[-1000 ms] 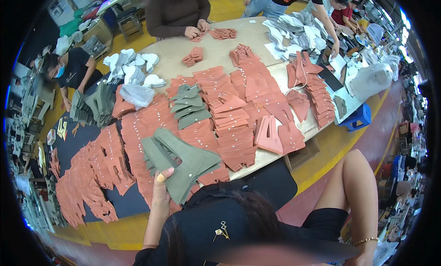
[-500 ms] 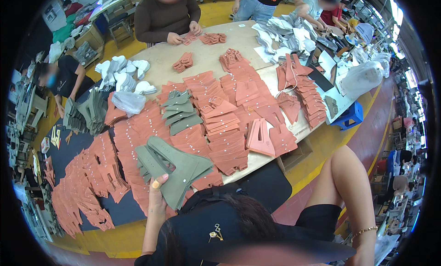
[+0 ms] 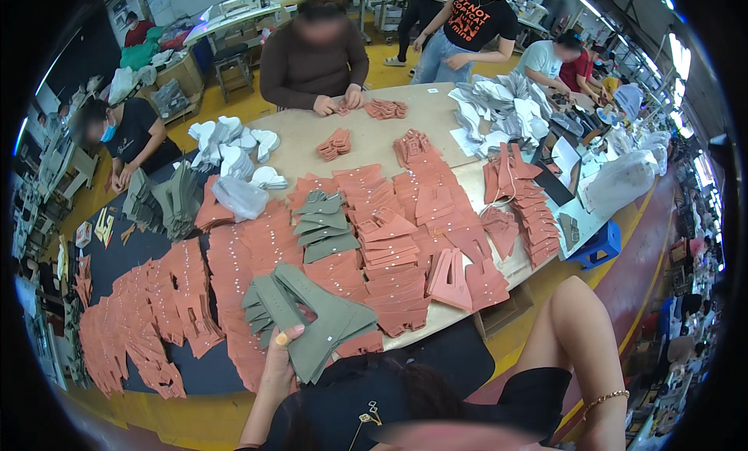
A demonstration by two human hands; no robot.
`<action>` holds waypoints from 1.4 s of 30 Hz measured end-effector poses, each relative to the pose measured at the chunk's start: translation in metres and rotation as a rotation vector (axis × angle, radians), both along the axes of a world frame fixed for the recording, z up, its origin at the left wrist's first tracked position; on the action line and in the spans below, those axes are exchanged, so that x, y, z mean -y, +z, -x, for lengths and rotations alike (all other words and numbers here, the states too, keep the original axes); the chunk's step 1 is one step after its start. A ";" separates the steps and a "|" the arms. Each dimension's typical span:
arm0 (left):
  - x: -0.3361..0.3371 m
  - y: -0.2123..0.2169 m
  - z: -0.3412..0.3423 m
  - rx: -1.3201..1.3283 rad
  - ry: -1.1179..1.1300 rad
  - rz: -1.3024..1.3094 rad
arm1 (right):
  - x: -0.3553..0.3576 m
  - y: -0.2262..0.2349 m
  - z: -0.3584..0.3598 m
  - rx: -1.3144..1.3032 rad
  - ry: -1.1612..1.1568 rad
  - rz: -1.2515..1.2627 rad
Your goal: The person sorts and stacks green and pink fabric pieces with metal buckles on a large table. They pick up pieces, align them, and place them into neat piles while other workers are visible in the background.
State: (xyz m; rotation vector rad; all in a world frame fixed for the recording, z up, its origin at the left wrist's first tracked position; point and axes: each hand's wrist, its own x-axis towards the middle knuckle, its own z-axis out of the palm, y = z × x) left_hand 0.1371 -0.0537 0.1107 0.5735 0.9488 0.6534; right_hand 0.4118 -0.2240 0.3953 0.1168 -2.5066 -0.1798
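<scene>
Left hand (image 3: 279, 357) grips olive cut pieces (image 3: 312, 318) fanning above it

Overlapping rows of rust-coloured cut pieces (image 3: 374, 241) and a stack of grey-green pieces (image 3: 321, 229) cover the near half of the table (image 3: 436, 116), leaving open passage only on the bare tan surface beyond them, between small rust piles (image 3: 333, 145) and white pieces (image 3: 234, 139).

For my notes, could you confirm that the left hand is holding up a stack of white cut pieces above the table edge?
Not quite: in the head view the left hand holds a stack of grey-green cut pieces, not white ones, above the table edge.
</scene>
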 end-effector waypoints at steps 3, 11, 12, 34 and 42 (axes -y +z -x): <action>0.002 -0.001 0.001 -0.003 0.011 0.019 | -0.007 0.001 -0.001 -0.003 0.017 -0.010; -0.004 0.004 -0.001 0.022 -0.025 0.047 | -0.022 0.001 -0.004 -0.011 0.033 -0.010; -0.005 0.006 -0.002 0.017 -0.026 0.051 | -0.024 0.000 -0.004 -0.014 0.033 -0.011; -0.003 -0.002 -0.001 0.040 -0.046 0.047 | -0.040 -0.003 -0.004 -0.047 0.031 -0.010; -0.003 0.003 -0.002 0.053 -0.027 0.085 | -0.042 -0.004 -0.003 -0.047 0.028 -0.017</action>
